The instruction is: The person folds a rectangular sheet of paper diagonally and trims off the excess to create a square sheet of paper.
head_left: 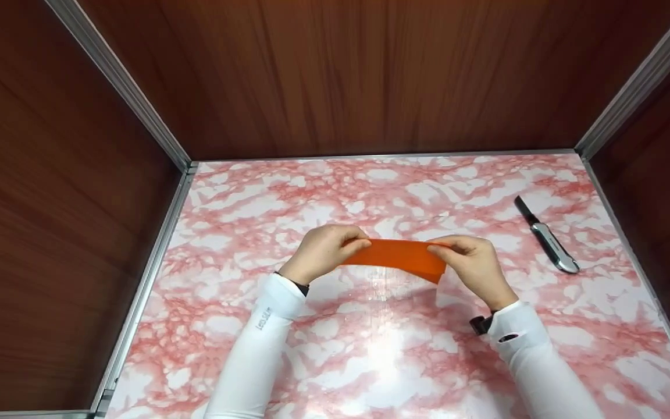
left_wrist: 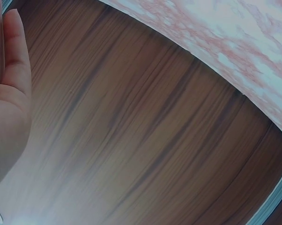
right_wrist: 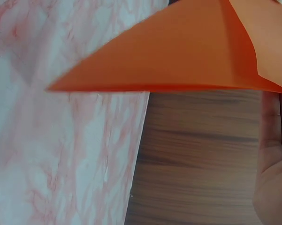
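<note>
One orange sheet (head_left: 398, 254), bent, held up over the red-and-white tabletop (head_left: 242, 203), left of the utility knife (head_left: 549, 243). Left hand (head_left: 323, 249) pinches the end farther from the knife; right hand (head_left: 477, 265) pinches the nearer end.

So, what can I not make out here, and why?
Head view: left end of the sheet, behind the left hand.
Head view: lettering on left sleeve, too small.
Left wrist view: much of that hand, cut by the left edge.
Right wrist view: much of the right hand, cut by the edges.
</note>
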`<state>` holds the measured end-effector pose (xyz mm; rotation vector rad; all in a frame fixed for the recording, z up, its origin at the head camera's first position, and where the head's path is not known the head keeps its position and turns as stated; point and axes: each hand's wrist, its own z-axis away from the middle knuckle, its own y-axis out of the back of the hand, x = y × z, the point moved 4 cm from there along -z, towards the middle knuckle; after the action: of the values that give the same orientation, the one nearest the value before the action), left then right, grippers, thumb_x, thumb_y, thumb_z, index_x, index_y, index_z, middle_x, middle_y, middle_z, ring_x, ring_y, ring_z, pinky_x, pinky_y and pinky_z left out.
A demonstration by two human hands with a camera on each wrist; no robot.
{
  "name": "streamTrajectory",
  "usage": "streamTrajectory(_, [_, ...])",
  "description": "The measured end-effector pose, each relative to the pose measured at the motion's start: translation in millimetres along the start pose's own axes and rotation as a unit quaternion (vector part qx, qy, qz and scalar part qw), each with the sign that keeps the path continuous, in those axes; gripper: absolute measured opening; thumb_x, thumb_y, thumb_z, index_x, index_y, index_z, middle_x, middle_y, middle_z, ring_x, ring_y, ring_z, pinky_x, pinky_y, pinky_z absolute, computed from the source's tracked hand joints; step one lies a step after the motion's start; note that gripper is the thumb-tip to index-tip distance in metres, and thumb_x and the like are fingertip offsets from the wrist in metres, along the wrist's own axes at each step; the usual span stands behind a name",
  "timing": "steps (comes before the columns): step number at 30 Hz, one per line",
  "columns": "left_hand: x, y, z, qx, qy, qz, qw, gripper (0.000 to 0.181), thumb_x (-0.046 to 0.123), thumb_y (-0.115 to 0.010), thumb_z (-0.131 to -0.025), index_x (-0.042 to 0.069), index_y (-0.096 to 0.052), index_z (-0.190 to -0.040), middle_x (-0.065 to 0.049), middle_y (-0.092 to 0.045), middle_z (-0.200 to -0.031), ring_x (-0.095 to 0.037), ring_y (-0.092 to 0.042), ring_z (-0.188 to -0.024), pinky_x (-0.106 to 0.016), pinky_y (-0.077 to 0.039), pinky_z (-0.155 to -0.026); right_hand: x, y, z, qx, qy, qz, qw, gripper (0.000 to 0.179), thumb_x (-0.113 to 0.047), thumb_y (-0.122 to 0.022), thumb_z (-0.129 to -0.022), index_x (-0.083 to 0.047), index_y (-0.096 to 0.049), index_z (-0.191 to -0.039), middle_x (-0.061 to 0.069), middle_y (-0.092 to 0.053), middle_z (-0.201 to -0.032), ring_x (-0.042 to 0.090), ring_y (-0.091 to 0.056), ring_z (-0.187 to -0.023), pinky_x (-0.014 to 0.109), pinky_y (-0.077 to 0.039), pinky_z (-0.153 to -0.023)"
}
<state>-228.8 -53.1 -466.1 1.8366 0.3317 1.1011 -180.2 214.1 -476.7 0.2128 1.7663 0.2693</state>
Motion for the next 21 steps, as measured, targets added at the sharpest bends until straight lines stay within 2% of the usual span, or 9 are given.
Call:
streamTrajectory(3, [-1.8,1.4,1.2,0.001,0.01,0.002,0.9999,0.02,0.043,-0.061,-0.094,0.028,-0.073,-0.097,0.021,-0.065,-0.086,-0.001,-0.056,-0.074,-0.028,-0.046,-0.072,1,3,0.0,0.01,0.003,0.001,1.0,0.012,-0.014,-0.076,-0.085,-0.009,-0.079,-0.096,0.004,-0.074,-0.094,0.015,-0.067,-0.087,0.024,-0.053,-0.077])
streamTrajectory(8, [-2.4,2.3,2.4,-0.001,0.011,0.005,0.9999,0.022,0.044,-0.061,-0.094,0.028,-0.075,-0.099,0.021,-0.067,-0.089,0.0,-0.059,-0.078,-0.028,-0.047,-0.074,1,4,0.9,-0.001,0.011,0.005,0.9999,0.014,-0.016,-0.075,-0.086,-0.008,-0.078,-0.098,0.006,-0.074,-0.096,0.016,-0.068,-0.088,0.024,-0.053,-0.077])
streamTrajectory(18, [-7.8,7.7,6.8,0.011,0.029,0.035,0.9989,0.023,0.045,-0.061,-0.093,0.03,-0.076,-0.102,0.023,-0.067,-0.095,0.002,-0.06,-0.088,-0.029,-0.048,-0.082,2,10,0.7,0.013,-0.008,0.006,0.9999,0.014,-0.017,-0.076,-0.085,-0.009,-0.079,-0.097,0.004,-0.074,-0.094,0.016,-0.068,-0.086,0.025,-0.053,-0.076])
streamTrajectory(21, [-9.7,8.1,7.3,0.011,0.037,0.048,0.9981,0.024,0.047,-0.06,-0.093,0.031,-0.076,-0.103,0.023,-0.067,-0.097,0.002,-0.061,-0.09,-0.03,-0.048,-0.083,2,11,0.8,0.014,-0.001,0.009,0.9999,0.014,-0.016,-0.076,-0.086,-0.008,-0.078,-0.097,0.005,-0.074,-0.094,0.016,-0.068,-0.086,0.024,-0.053,-0.076])
